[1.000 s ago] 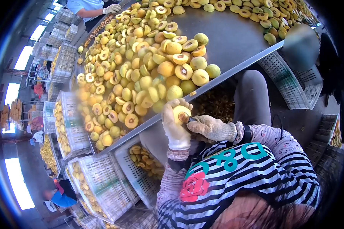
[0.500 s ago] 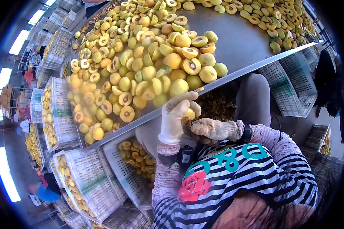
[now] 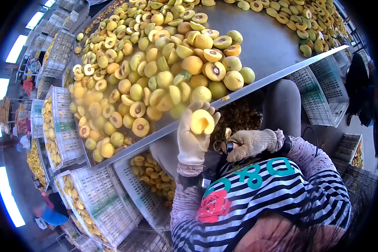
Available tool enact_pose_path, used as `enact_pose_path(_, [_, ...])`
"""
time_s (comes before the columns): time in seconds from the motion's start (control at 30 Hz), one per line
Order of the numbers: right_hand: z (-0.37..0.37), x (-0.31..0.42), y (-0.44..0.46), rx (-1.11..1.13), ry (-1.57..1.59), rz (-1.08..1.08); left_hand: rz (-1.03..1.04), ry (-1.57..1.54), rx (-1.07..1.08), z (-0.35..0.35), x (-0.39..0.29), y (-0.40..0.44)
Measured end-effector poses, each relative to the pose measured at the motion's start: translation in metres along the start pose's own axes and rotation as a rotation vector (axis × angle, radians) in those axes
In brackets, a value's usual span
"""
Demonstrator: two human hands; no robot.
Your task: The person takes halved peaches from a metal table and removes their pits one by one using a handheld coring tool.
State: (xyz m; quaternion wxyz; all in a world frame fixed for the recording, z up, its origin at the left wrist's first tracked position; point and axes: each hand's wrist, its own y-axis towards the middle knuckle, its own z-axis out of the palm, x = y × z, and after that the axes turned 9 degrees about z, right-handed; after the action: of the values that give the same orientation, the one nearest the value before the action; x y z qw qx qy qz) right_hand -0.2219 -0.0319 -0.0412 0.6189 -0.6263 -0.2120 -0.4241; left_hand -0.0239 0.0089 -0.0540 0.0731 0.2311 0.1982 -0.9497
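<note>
My left hand, in a pale glove, faces palm up near the table edge and holds a yellow fruit half with a hollow in its middle. To its right, my right hand, in a worn knit glove, grips a small tool with a dark handle and a metal loop. A small brownish piece shows at the loop; what it is I cannot tell for sure. Beyond both hands, halved yellow fruits lie heaped on the metal table, several with pits showing.
A metal rim edges the table. Below it lies a dark pile of scraps. White crates of fruit stand at the left, and more crates at the right. A person in blue is at the far left.
The fruit half, earlier worked by the tool between both hands, now lies hollowed on my opened-out left palm. My right hand has drawn back to the right with the tool. The view has shifted slightly.
</note>
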Motion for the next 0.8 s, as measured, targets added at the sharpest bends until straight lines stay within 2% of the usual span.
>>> enact_pose_path(0.03, [-0.001, 0.016, -0.009, -0.005, -0.006, 0.001, 0.007, 0.017, -0.025, -0.003, -0.002, -0.002])
enact_pose_path(0.13, [-0.003, 0.002, 0.001, -0.023, -0.017, -0.043, 0.278, 0.392, 0.037, -0.010, -0.031, -0.034])
enact_pose_path(0.17, [-0.005, -0.006, 0.006, -0.055, -0.048, -0.087, 0.408, 0.705, -0.002, -0.018, -0.049, -0.047])
enact_pose_path(0.2, [-0.005, 0.002, -0.001, -0.037, 0.099, -0.043, 0.534, 1.017, -0.049, -0.030, -0.071, -0.055])
enact_pose_path(0.27, [-0.007, -0.004, -0.001, 0.049, 0.346, 0.148, 0.923, 2.316, 0.323, -0.056, -0.131, -0.057])
enact_pose_path(0.33, [-0.002, 0.001, 0.001, 0.025, 0.282, 0.141, 0.513, 1.942, -0.463, -0.059, -0.149, -0.050])
enact_pose_path(0.37, [0.000, 0.004, -0.001, 0.001, 0.248, 0.135, 0.681, 1.954, -0.478, -0.083, -0.164, -0.029])
enact_pose_path(0.4, [0.002, -0.002, 0.002, -0.014, 0.170, 0.020, 0.638, 2.034, -0.426, -0.078, -0.172, -0.015])
enact_pose_path(0.47, [0.004, -0.018, 0.005, -0.011, 0.234, 0.039, 0.582, 2.373, -0.334, -0.104, -0.164, 0.022])
enact_pose_path(0.5, [0.005, -0.019, 0.001, -0.014, 0.259, -0.021, 0.491, 2.188, -0.261, -0.088, -0.153, 0.032])
enact_pose_path(0.53, [0.006, -0.021, -0.004, -0.043, 0.300, -0.032, 0.571, 2.147, -0.219, -0.084, -0.147, 0.039])
enact_pose_path(0.6, [0.007, -0.023, -0.015, -0.105, 0.391, -0.050, 0.698, 1.766, -0.169, -0.064, -0.131, 0.031])
enact_pose_path(0.63, [0.008, -0.023, -0.015, -0.098, 0.441, -0.093, 0.559, 1.289, -0.135, -0.058, -0.123, 0.032])
enact_pose_path(0.67, [0.012, -0.021, -0.016, -0.082, 0.432, -0.138, 0.732, 1.117, 0.024, -0.056, -0.104, 0.028])
enact_pose_path(0.73, [0.018, 0.002, -0.018, -0.051, 0.401, -0.220, 0.489, 0.788, 0.105, -0.009, -0.059, -0.001])
enact_pose_path(0.8, [0.025, 0.014, -0.009, -0.084, 0.382, -0.116, 0.351, 0.565, 0.099, 0.003, -0.024, -0.014])
